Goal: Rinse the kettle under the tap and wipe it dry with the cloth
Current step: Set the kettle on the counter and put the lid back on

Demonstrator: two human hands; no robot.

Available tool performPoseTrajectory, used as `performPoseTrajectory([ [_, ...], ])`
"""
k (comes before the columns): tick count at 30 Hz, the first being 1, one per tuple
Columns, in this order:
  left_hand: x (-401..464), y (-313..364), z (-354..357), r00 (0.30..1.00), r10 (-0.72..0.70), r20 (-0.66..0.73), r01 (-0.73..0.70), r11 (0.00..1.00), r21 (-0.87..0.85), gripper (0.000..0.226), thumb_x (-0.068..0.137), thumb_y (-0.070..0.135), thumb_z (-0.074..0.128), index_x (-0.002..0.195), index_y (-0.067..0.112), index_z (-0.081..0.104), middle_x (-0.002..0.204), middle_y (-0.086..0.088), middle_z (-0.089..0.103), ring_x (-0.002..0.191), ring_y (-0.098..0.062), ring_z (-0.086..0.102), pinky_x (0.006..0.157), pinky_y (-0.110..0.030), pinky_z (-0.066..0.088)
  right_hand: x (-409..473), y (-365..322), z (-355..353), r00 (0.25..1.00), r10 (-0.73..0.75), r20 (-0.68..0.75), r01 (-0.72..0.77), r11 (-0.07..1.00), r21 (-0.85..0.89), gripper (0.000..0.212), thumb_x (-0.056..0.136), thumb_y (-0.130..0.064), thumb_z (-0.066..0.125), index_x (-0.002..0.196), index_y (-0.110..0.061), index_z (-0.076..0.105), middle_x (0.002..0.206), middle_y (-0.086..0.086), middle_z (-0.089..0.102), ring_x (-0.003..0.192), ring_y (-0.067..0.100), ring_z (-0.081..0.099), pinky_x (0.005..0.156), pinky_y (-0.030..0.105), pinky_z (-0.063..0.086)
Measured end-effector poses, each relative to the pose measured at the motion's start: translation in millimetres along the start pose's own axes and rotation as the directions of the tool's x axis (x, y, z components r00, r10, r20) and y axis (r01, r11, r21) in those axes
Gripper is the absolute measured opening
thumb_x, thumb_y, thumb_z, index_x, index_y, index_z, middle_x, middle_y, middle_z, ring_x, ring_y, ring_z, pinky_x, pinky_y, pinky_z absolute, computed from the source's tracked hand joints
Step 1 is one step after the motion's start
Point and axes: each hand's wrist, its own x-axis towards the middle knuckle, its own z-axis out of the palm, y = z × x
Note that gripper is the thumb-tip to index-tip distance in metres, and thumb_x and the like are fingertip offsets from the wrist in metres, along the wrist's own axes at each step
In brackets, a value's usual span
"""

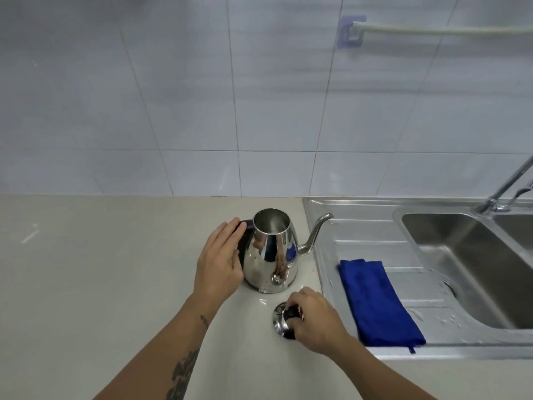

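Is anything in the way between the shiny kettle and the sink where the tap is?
Nothing tall blocks it. The kettle stands on the counter, left of the sink. Between them is only the flat draining board with the blue cloth lying on it, low enough to lift the kettle over toward the tap.

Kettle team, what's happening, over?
Left hand at kettle handle. Right hand holding lid on counter. Kettle open, upright, unrinsed. Cloth on drainboard. Path clear.

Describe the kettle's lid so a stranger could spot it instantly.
Start at the steel sink's ribbed draining board. Left of the folded blue cloth, before the shiny steel gooseneck kettle, lies the small round steel lid, black-knobbed, under the right hand.
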Motion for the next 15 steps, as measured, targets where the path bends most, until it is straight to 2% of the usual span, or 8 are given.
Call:
performPoseTrajectory([
  [3, 1.7, 0.4, -1.3, 1.0, 0.009, -0.016, -0.009, 1.0, 0.011, 0.062, 0.083, -0.002, 0.058, 0.141, 0.019, 0.052, 0.147, 0.005, 0.049, 0.137, -0.019, 0.041, 0.112, -0.027, 0.032, 4.2, -4.5, -22.3, 0.993, 0.078, -0.085, -0.054, 0.967, 0.251, 0.016, 0.084, -0.021, 0.07, 0.095, -0.032, 0.066, 0.104, -0.011, 0.063, 0.098, 0.009, 0.059, 0.088, 0.03, 0.053],
  [5, 2.2, 1.3, -0.7, 0.999, 0.005, -0.035, -0.005, 1.0, 0.008, 0.06, 0.083, -0.001, 0.058, 0.138, 0.02, 0.054, 0.144, 0.006, 0.052, 0.134, -0.019, 0.044, 0.11, -0.03, 0.037, 10.6, -15.7, -52.6, 0.981, 0.075, -0.18, 0.004, 0.915, 0.402, 0.018, 0.085, -0.016, 0.072, 0.089, -0.032, 0.067, 0.099, -0.011, 0.068, 0.098, 0.006, 0.063, 0.087, 0.027, 0.053],
  [7, 2.8, 2.3, 0.5, 0.998, -0.011, -0.058, 0.011, 1.0, 0.002, 0.058, 0.082, 0.0, 0.059, 0.136, 0.021, 0.057, 0.142, 0.007, 0.054, 0.132, -0.018, 0.047, 0.107, -0.031, 0.042, 18.8, -34.3, -87.7, 0.955, 0.033, -0.294, 0.114, 0.877, 0.468, 0.017, 0.086, -0.011, 0.071, 0.09, -0.027, 0.069, 0.096, -0.012, 0.07, 0.097, 0.003, 0.064, 0.083, 0.023, 0.052],
  [10, 2.4, 3.4, 2.4, 0.996, -0.012, -0.083, 0.012, 1.0, -0.002, 0.058, 0.081, -0.001, 0.06, 0.134, 0.02, 0.059, 0.14, 0.007, 0.056, 0.13, -0.018, 0.049, 0.105, -0.033, 0.045, 39.1, -64.1, -127.2, 0.912, -0.042, -0.408, 0.231, 0.874, 0.427, 0.014, 0.089, -0.01, 0.066, 0.097, -0.022, 0.067, 0.096, -0.011, 0.07, 0.094, 0.003, 0.066, 0.08, 0.02, 0.053],
  [13, 2.5, 3.3, 1.8, 0.996, 0.001, -0.091, -0.002, 1.0, -0.001, 0.061, 0.078, -0.003, 0.059, 0.134, 0.02, 0.059, 0.139, 0.006, 0.057, 0.13, -0.019, 0.05, 0.105, -0.034, 0.045, 66.5, -83.0, -134.7, 0.93, -0.079, -0.358, 0.209, 0.917, 0.339, 0.013, 0.093, -0.015, 0.059, 0.098, -0.026, 0.062, 0.091, -0.004, 0.07, 0.082, 0.015, 0.071, 0.076, 0.035, 0.059],
  [15, 3.1, 2.7, -0.6, 0.997, 0.007, -0.08, -0.007, 1.0, 0.002, 0.065, 0.074, -0.005, 0.056, 0.134, 0.02, 0.059, 0.139, 0.007, 0.057, 0.129, -0.019, 0.051, 0.104, -0.033, 0.047, 80.3, -88.9, -128.7, 0.951, -0.077, -0.299, 0.159, 0.953, 0.259, 0.012, 0.094, -0.017, 0.057, 0.101, -0.025, 0.06, 0.092, -0.002, 0.069, 0.085, 0.021, 0.069, 0.077, 0.042, 0.058],
])
